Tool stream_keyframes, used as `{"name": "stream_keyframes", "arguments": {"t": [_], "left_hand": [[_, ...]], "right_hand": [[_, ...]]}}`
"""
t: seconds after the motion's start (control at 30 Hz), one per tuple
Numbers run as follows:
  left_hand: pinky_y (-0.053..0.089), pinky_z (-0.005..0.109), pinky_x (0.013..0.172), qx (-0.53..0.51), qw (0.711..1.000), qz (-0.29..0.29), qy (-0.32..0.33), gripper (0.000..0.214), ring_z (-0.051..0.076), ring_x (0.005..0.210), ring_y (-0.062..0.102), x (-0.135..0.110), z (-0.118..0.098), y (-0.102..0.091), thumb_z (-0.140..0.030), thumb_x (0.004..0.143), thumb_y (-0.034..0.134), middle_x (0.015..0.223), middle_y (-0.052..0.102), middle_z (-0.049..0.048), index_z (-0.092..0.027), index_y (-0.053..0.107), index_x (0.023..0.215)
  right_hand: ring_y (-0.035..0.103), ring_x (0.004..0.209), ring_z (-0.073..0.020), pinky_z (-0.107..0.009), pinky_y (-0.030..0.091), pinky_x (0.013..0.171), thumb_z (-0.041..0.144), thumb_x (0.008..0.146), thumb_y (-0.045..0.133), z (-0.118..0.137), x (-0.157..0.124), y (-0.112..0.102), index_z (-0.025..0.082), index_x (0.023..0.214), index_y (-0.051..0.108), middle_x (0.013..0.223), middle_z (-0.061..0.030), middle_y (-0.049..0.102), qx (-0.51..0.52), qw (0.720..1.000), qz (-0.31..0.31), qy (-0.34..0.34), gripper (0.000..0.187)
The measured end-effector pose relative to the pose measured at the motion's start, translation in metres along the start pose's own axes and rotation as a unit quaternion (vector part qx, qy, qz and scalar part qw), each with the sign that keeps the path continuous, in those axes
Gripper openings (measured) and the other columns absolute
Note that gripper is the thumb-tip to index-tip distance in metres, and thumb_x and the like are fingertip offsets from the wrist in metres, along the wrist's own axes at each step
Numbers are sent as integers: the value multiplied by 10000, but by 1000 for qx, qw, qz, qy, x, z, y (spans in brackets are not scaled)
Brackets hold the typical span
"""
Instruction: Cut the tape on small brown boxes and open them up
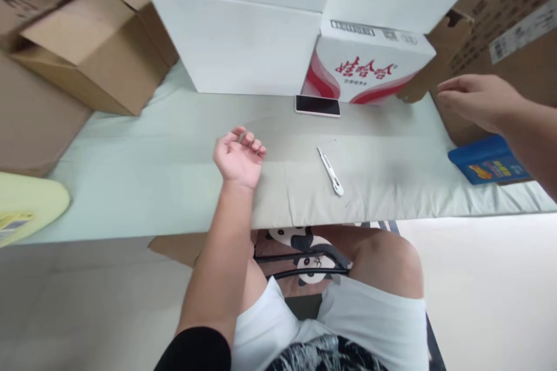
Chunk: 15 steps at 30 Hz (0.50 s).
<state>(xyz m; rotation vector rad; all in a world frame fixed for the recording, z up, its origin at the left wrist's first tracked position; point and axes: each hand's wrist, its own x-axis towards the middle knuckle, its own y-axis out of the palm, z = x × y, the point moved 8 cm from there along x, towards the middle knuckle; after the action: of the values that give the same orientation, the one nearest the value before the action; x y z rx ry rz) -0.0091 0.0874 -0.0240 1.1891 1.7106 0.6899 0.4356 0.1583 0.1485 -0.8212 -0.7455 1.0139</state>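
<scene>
My left hand (241, 156) lies palm up over the cloth-covered table (143, 185), fingers loosely curled and apart, with nothing in it. To its right, a white utility knife (331, 172) rests on the cloth, apart from both hands. My right hand (481, 101) is raised at the right, in front of a large brown carton (513, 17). Its fingers are pressed together and bent down; whatever they may hold is hidden. Just below that wrist is a blue package (487, 161) with yellow print. A phone (317, 105) lies flat by a white-and-red printed box (365, 66).
Large white boxes (243, 40) stand along the back. Brown cardboard boxes (104, 52) fill the left rear, and a pale yellow container (30, 203) sits at the left front. The table's front edge runs just above my knees.
</scene>
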Motion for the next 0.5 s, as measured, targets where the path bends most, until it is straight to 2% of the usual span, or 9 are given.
{"name": "stream_keyframes", "arguments": {"t": [0.1,0.2,0.27,0.33,0.43,0.5], "left_hand": [[422,243,536,-39,999,14,-8,160,105,502,458,-12,-8,-2,-329,862,511,648,461,-27,-206,584,790],[401,244,535,-76,997,10,9,125,107,511,465,-21,-27,-14,-310,812,531,645,449,-25,-201,579,772],[392,249,539,-106,994,4,26,117,108,512,456,-25,-44,-23,-298,794,531,645,445,-21,-196,580,762],[383,250,547,-140,989,-7,38,115,106,517,446,-28,-61,-34,-285,787,524,646,439,-17,-191,578,750],[375,255,562,-183,982,-27,46,95,107,530,429,-28,-81,-47,-277,771,530,653,425,-16,-195,568,741],[374,266,573,-198,979,-30,47,83,114,541,417,-27,-89,-52,-285,751,554,661,416,-14,-203,564,743]], "right_hand": [[555,662,-130,-448,430,803,102,776,775,62,-21,24,203,734,771,683,-24,684,-57,997,50,-17,110],[600,727,-160,-445,456,871,97,805,770,146,-46,66,224,758,777,826,-67,743,-16,989,107,-97,136],[631,777,-179,-446,485,905,112,848,722,208,-66,102,230,816,784,927,-81,759,7,973,155,-170,137],[657,808,-201,-471,516,948,138,870,678,276,-90,142,233,850,774,946,-75,759,24,941,196,-275,137],[699,913,-241,-484,583,967,126,814,672,377,-130,200,253,862,766,1007,-54,762,85,861,235,-444,165],[709,1013,-265,-486,600,1000,74,737,687,440,-150,235,248,892,756,1063,-36,759,92,815,238,-521,243]]}}
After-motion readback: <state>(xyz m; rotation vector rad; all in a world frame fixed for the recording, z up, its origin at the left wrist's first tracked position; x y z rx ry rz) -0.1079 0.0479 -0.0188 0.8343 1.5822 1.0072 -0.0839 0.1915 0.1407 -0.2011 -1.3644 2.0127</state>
